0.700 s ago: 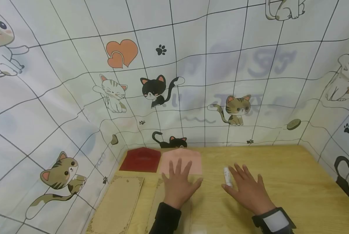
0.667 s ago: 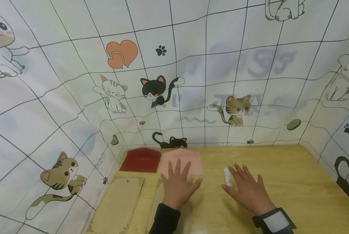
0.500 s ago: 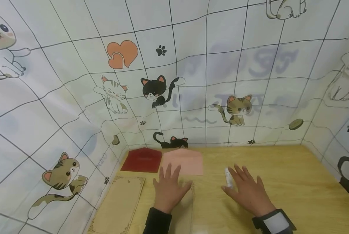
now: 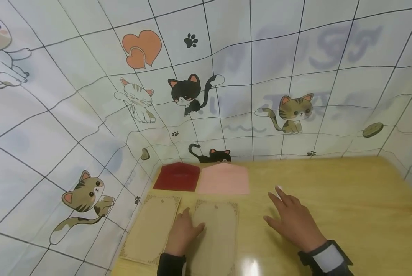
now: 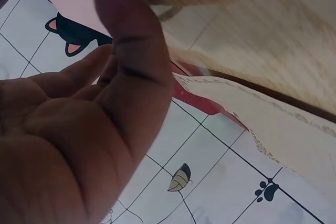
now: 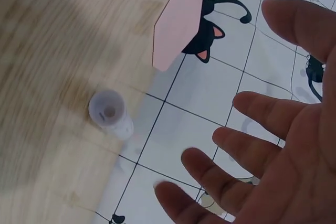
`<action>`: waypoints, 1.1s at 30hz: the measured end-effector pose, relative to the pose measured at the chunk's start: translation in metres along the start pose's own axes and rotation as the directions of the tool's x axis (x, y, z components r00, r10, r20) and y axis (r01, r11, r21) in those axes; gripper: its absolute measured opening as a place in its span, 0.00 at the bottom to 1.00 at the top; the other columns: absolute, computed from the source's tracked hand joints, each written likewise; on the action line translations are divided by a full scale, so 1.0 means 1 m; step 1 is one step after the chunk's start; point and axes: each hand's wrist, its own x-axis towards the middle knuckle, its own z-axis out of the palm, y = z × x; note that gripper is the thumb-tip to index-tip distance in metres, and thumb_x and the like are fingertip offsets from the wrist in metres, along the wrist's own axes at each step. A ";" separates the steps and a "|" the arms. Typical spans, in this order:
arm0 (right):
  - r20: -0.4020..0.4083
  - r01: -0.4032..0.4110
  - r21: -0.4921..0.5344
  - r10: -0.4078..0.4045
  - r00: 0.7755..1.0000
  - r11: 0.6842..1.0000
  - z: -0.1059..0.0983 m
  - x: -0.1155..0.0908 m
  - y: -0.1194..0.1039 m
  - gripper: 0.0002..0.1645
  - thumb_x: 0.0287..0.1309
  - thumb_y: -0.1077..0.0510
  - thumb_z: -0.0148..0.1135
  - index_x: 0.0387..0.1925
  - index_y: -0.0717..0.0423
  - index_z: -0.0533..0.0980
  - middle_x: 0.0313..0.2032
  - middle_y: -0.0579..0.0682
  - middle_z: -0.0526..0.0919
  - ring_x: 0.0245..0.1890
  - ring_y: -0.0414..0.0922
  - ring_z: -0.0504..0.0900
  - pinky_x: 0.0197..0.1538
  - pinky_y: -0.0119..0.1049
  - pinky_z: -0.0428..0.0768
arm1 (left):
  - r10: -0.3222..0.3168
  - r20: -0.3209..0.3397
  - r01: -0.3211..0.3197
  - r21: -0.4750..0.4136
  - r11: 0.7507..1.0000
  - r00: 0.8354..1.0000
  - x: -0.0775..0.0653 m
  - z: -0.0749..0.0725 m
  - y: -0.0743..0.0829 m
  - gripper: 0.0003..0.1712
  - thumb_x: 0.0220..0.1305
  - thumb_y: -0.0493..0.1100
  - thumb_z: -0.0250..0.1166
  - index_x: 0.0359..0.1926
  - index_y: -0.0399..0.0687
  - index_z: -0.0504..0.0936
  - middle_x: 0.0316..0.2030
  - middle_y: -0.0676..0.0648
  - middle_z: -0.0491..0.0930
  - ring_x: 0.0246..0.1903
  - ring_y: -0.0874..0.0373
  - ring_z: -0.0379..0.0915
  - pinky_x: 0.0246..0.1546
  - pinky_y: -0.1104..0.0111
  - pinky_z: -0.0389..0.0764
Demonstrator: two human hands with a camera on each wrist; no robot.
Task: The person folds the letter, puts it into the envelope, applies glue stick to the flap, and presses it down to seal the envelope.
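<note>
In the head view, my left hand [image 4: 182, 234] is over the gap between two tan sheets with ornate borders, the left sheet [image 4: 152, 226] and the right sheet [image 4: 214, 234]. Its fingers bend loosely and seem to hold nothing; whether the fingertips touch paper I cannot tell. To the right, my right hand [image 4: 295, 220] hovers with fingers spread. A small white tube [image 6: 110, 111], resembling a glue stick, stands on the table near it in the right wrist view; the hand mostly hides it from the head camera.
A dark red envelope [image 4: 177, 177] and a pink envelope [image 4: 224, 179] lie side by side at the back left of the wooden table [image 4: 350, 214]. White cloth walls [image 4: 233, 61] printed with cats and grid lines enclose the table's back and sides.
My left hand has moved left and nearer, off the pink envelope and right sheet, to the gap between the sheets. The right hand stays nearly in place. The head view has tilted down and turned slightly.
</note>
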 end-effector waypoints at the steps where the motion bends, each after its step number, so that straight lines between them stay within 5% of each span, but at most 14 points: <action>1: 0.018 -0.006 0.034 0.006 1.000 0.999 0.000 0.000 -0.001 0.47 0.70 0.38 0.78 0.78 0.60 0.77 0.82 0.70 0.72 0.69 0.76 0.82 0.54 0.71 0.88 | -0.004 0.004 0.004 -0.007 1.000 1.000 0.000 0.002 -0.003 0.53 0.58 0.55 0.86 0.72 0.26 0.75 0.54 0.27 0.86 0.53 0.30 0.87 0.55 0.38 0.89; 5: 0.152 -0.051 0.205 0.020 0.988 0.977 0.002 0.001 -0.006 0.44 0.75 0.39 0.74 0.78 0.62 0.76 0.80 0.71 0.73 0.68 0.74 0.83 0.60 0.69 0.88 | -0.028 0.017 0.029 -0.010 1.000 0.999 0.003 0.010 -0.013 0.54 0.56 0.56 0.88 0.72 0.27 0.76 0.54 0.29 0.88 0.53 0.33 0.88 0.58 0.40 0.89; 11: 0.302 -0.078 0.355 -0.036 0.953 0.932 0.008 0.002 -0.013 0.40 0.76 0.40 0.73 0.71 0.67 0.79 0.69 0.68 0.83 0.57 0.57 0.91 0.59 0.58 0.89 | -0.068 0.097 0.075 -0.072 0.995 0.993 0.001 -0.005 0.000 0.51 0.52 0.45 0.91 0.69 0.23 0.75 0.54 0.26 0.88 0.54 0.32 0.88 0.61 0.39 0.88; 14: 0.309 -0.061 0.348 -0.053 0.949 0.935 0.009 0.001 -0.015 0.39 0.74 0.41 0.74 0.70 0.67 0.80 0.66 0.67 0.85 0.56 0.56 0.90 0.60 0.57 0.89 | -0.066 0.123 0.077 -0.087 0.993 0.990 -0.002 -0.010 0.004 0.38 0.56 0.42 0.89 0.59 0.26 0.81 0.47 0.31 0.89 0.45 0.40 0.88 0.50 0.45 0.90; 17: 0.320 -0.045 0.338 -0.071 0.945 0.940 0.009 -0.001 -0.016 0.40 0.74 0.40 0.74 0.70 0.68 0.80 0.65 0.67 0.85 0.57 0.57 0.90 0.61 0.58 0.89 | -0.040 0.165 0.057 -0.098 0.994 0.985 -0.005 -0.016 0.002 0.19 0.63 0.42 0.84 0.41 0.35 0.82 0.33 0.43 0.83 0.32 0.51 0.77 0.34 0.57 0.81; 20: 0.343 -0.046 0.353 -0.084 0.936 0.934 0.007 0.000 -0.013 0.41 0.75 0.41 0.73 0.72 0.68 0.78 0.67 0.69 0.84 0.58 0.59 0.90 0.61 0.60 0.89 | 0.011 0.217 0.019 -0.136 0.990 0.976 -0.007 -0.022 -0.003 0.22 0.70 0.43 0.79 0.27 0.47 0.73 0.24 0.51 0.69 0.25 0.56 0.64 0.28 0.63 0.66; 23: 0.391 -0.088 0.420 -0.092 0.916 0.903 0.003 0.002 -0.008 0.43 0.78 0.41 0.71 0.77 0.69 0.74 0.69 0.71 0.83 0.59 0.63 0.90 0.60 0.62 0.89 | 0.073 0.276 -0.011 -0.220 0.975 0.958 -0.008 -0.034 -0.003 0.23 0.78 0.46 0.73 0.28 0.49 0.72 0.23 0.54 0.66 0.22 0.58 0.63 0.25 0.65 0.67; 26: 0.446 -0.165 0.503 -0.092 0.890 0.848 -0.003 0.004 -0.001 0.45 0.81 0.41 0.68 0.82 0.67 0.69 0.72 0.71 0.81 0.64 0.67 0.88 0.60 0.62 0.90 | 0.119 0.330 0.012 -0.369 0.930 0.936 -0.007 -0.047 0.008 0.20 0.84 0.47 0.67 0.31 0.47 0.73 0.25 0.52 0.70 0.23 0.58 0.69 0.25 0.65 0.76; 29: 0.487 -0.251 0.597 -0.096 0.868 0.762 -0.005 0.005 0.005 0.47 0.85 0.41 0.63 0.86 0.66 0.62 0.75 0.71 0.79 0.68 0.67 0.86 0.58 0.58 0.91 | 0.168 0.338 0.038 -0.526 0.849 0.926 -0.004 -0.057 0.026 0.20 0.87 0.47 0.63 0.34 0.47 0.70 0.27 0.52 0.69 0.24 0.59 0.70 0.26 0.67 0.80; 33: 0.517 -0.353 0.750 -0.162 0.841 0.559 -0.002 0.005 0.010 0.48 0.91 0.43 0.52 0.90 0.69 0.49 0.81 0.78 0.69 0.75 0.72 0.80 0.61 0.58 0.91 | 0.262 0.313 0.027 -0.687 0.726 0.913 -0.001 -0.063 0.053 0.16 0.89 0.47 0.61 0.40 0.44 0.75 0.29 0.53 0.73 0.27 0.61 0.73 0.29 0.70 0.80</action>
